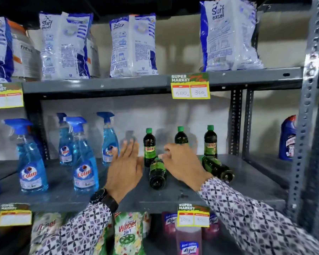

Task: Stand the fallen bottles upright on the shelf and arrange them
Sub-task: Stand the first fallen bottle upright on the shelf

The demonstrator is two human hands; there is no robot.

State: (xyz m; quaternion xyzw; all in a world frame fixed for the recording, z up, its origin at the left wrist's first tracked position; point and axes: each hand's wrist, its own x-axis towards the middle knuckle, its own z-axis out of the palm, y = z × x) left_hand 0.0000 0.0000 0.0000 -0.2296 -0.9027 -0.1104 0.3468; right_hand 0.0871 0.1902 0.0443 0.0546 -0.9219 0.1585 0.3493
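Three dark green-capped bottles stand upright at the back of the grey middle shelf [173,197]: one on the left [149,147], one in the middle [181,136], one on the right [210,141]. Two more of the same kind lie fallen. The nearer one [157,174] points its base toward me. The other [217,168] lies to the right. My left hand [126,168] hovers flat with fingers apart, just left of the near fallen bottle. My right hand [182,162] reaches over that bottle's neck end, fingertips touching or almost touching it.
Several blue Colin spray bottles [83,159] stand on the left of the same shelf. Detergent bags [133,45] fill the shelf above. A blue-and-red bottle [287,138] stands in the bay to the right, behind the metal upright [305,126]. Price tags [191,85] hang on shelf edges.
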